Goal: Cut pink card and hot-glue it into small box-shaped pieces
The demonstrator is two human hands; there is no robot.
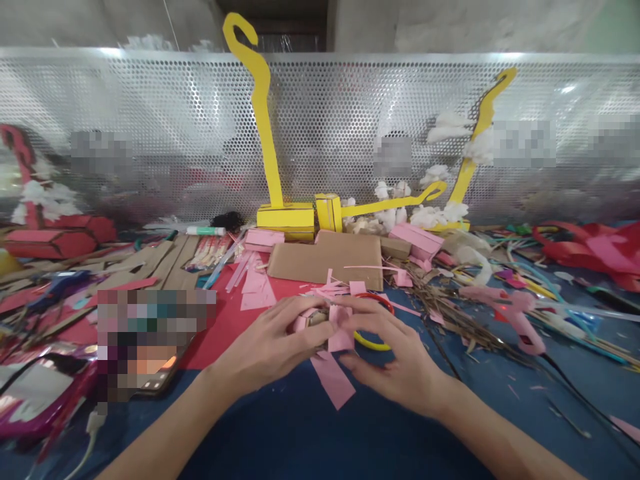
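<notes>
Your head view: moderate, greyish light, soft shadow under your wrists; source not visible. Glare spots show on the perforated metal panel [345, 120], and a glow on the phone [155, 373]. You have blur at your fingers [345, 333], wide-angle stretch toward the edges, and pixelated patches.

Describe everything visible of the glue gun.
The glue gun is pink, plastic-looking, pistol-shaped, with a red glow on its body. It lies on the blue table, right of the right hand, untouched, nozzle pointing left by brown scraps, grip slanting down to the right. A black cord leaves the grip's end; a translucent stick seems to leave its back.
</notes>
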